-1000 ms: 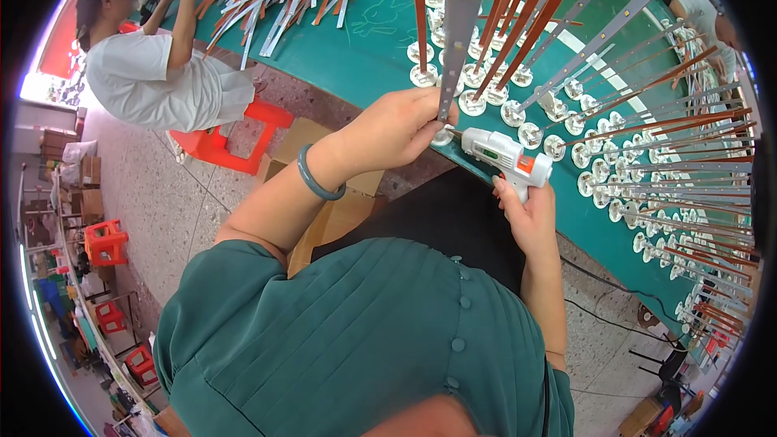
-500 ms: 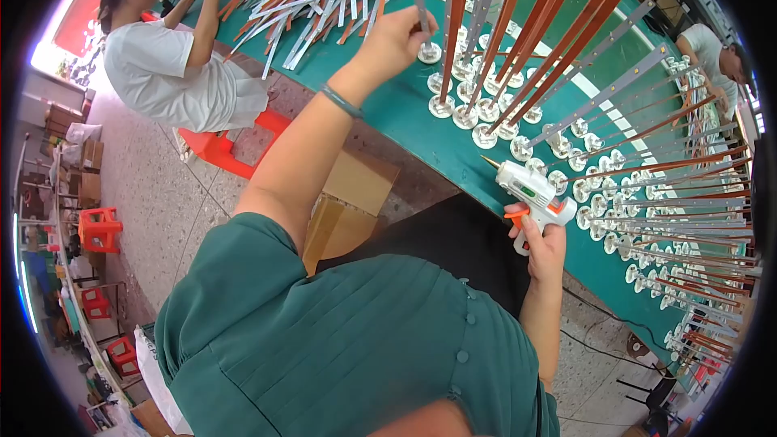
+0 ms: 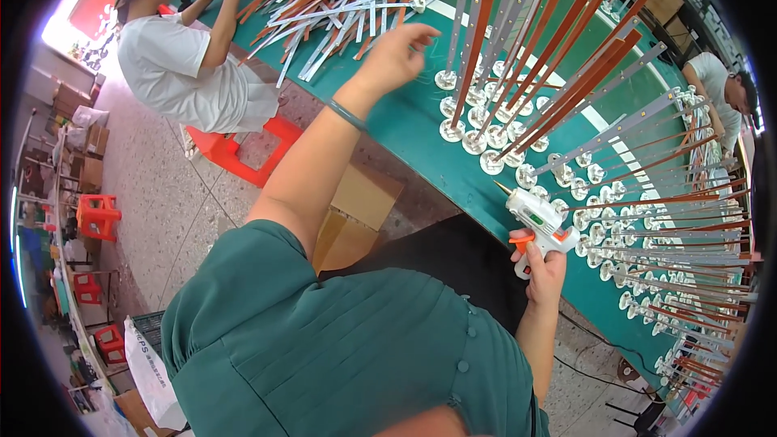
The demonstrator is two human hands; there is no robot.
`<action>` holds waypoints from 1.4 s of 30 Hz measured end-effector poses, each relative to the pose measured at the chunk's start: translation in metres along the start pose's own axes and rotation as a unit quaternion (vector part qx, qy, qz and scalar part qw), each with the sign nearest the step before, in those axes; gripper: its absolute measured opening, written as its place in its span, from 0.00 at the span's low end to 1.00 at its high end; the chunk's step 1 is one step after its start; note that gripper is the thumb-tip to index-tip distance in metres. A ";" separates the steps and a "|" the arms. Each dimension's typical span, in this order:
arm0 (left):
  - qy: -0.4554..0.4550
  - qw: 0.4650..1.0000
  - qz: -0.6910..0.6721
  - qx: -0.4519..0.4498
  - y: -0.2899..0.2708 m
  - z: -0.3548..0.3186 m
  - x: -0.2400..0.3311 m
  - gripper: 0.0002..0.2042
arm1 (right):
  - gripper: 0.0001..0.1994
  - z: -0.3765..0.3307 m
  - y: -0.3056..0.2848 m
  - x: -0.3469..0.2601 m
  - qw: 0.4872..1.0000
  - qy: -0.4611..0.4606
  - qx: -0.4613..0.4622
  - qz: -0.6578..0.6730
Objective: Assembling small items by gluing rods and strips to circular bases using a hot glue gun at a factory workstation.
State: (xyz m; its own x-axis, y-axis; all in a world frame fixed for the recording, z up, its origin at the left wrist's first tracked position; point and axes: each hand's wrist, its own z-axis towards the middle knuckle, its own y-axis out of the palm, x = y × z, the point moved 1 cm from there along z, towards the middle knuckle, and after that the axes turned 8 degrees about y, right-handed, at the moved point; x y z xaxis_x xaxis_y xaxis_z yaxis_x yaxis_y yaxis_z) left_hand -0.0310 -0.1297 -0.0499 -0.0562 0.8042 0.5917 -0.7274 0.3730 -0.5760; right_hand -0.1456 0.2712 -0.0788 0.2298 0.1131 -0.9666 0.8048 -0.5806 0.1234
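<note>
My right hand point(image 3: 547, 273) is wrapped round a white glue gun point(image 3: 537, 217) with an orange trigger, its brass nozzle aimed up and left over the table's near edge. My left hand point(image 3: 395, 58) hovers farther out over the green tabletop, fingers loosely bent and apart, holding nothing. Just right of those fingers stands a grey light strip on a round white base point(image 3: 445, 79). Beyond it, several rows of grey and brown strips point(image 3: 477, 40) stand upright on similar white bases point(image 3: 491, 162).
A loose heap of strips point(image 3: 332, 16) lies at the table's far left. One co-worker point(image 3: 174, 65) sits there on a red stool point(image 3: 243, 154); another person point(image 3: 716, 89) bends over strips at far right. An open cardboard box point(image 3: 356, 202) is below the table edge, and a black cable point(image 3: 603, 332) trails at right.
My left hand has let go of the grey strip, which now stands on its base, and has drawn slightly away to its left. The right hand keeps its hold on the glue gun.
</note>
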 end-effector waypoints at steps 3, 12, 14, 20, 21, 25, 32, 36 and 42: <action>-0.030 0.990 0.122 0.064 -0.022 0.011 -0.027 0.13 | 0.18 0.000 0.000 -0.001 1.000 0.002 -0.007 0.004; -0.081 0.822 0.559 -0.068 -0.058 0.042 -0.085 0.09 | 0.20 0.000 -0.002 0.004 1.000 -0.001 -0.007 0.015; -0.070 0.824 0.557 -0.076 -0.062 0.040 -0.084 0.09 | 0.19 0.000 -0.003 0.003 1.000 0.000 0.000 0.020; -0.029 0.816 0.571 -0.088 -0.066 0.030 -0.077 0.08 | 0.19 0.001 -0.005 0.000 1.000 0.017 -0.017 0.003; -0.029 0.831 0.548 -0.089 -0.067 0.029 -0.075 0.07 | 0.19 0.001 -0.004 -0.001 1.000 0.013 -0.018 0.008; -0.013 0.866 0.476 -0.154 -0.074 0.033 -0.047 0.04 | 0.19 -0.001 -0.005 0.003 1.000 -0.003 -0.013 0.021; -0.258 0.951 -0.092 -0.146 -0.112 0.054 -0.065 0.18 | 0.19 -0.001 -0.007 0.005 1.000 -0.005 -0.017 0.022; -0.286 0.902 -0.293 -0.138 -0.121 0.049 -0.060 0.15 | 0.19 -0.002 -0.006 0.005 0.999 -0.012 -0.017 0.027; -0.129 0.973 -0.169 -0.093 -0.105 0.039 -0.010 0.12 | 0.18 -0.001 -0.004 0.005 0.999 -0.023 -0.009 0.022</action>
State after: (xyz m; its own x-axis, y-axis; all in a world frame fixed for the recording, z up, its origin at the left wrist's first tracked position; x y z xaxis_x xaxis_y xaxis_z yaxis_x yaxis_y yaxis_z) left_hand 0.0196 -0.1945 0.0266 -0.0230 0.4876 0.8728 -0.5990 0.6922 -0.4025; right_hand -0.1468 0.2751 -0.0838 0.2396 0.0504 -0.9696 0.8045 -0.5694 0.1692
